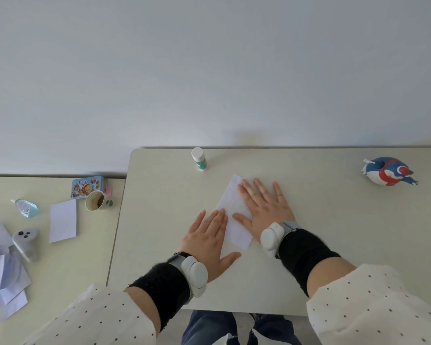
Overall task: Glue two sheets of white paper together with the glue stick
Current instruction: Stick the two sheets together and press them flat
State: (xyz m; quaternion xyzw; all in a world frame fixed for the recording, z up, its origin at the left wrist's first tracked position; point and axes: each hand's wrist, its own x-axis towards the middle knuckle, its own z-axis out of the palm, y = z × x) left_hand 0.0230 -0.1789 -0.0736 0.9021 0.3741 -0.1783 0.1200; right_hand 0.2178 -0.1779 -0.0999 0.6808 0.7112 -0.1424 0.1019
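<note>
Far to the left of our left hand, on the lower side table (60, 270), we see a heap of crumpled and folded white papers (0, 267) at the frame's edge, with a small grey device with three dark dots (25, 241) lying against it. Beyond that sits a clear blue-tinted packet (26, 207), then a single white card (62, 220) lying flat, a paper cup (96, 200) tipped toward us, and a picture-printed tin (87, 186) just behind the cup. On the main desk (334, 232), our left hand (209, 242) lies flat with fingers straight and close together, its fingertips resting on the near-left edge of the white paper (230, 204). The paper lies skewed on the desk between and beneath both hands; we cannot tell whether it is one sheet or two stacked. Beyond the left hand's fingertips, well apart from the paper, the glue stick (199, 159) stands upright with its white cap on. Our right hand (265, 207) presses palm-down on the paper, fingers spread and straight. Both wrists wear black bands with white sensor pods. Far to the right of the right hand rests a red, white and blue toy figure (390, 171).
</note>
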